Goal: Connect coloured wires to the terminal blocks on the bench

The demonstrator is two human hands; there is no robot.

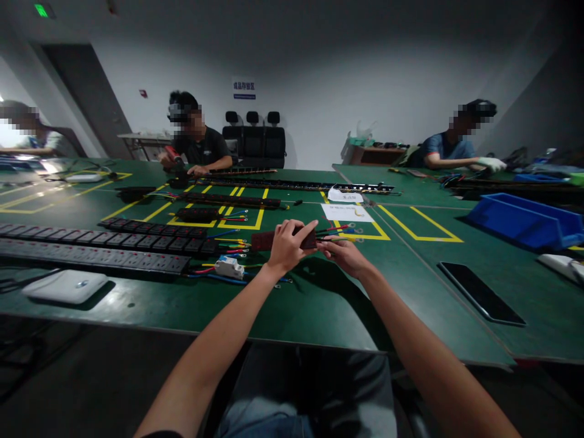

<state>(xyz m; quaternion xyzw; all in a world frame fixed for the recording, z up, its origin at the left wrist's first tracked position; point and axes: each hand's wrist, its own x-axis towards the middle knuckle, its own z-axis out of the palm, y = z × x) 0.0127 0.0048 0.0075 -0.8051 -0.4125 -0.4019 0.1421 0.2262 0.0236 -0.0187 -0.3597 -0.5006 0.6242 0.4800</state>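
My left hand (288, 244) is wrapped over the top of a dark reddish-brown socket block (261, 241), which is held just above the green table. Out of its right end come red, blue and yellow-green wires (336, 229) tipped with ring terminals. My right hand (347, 257) is closed in a pinch on the wires where they leave the block. Left of my hands lie long black power strips (95, 254) with rows of sockets. A white circuit breaker (229, 267) sits among the wires at the nearer strip's end.
A white device (66, 286) lies front left, a dark phone (481, 293) front right. Further right stands a blue bin (524, 219). Paper sheets (345, 212) and more strips (235, 199) lie beyond my hands. Several people work around the table; one holds a red tool (172, 154).
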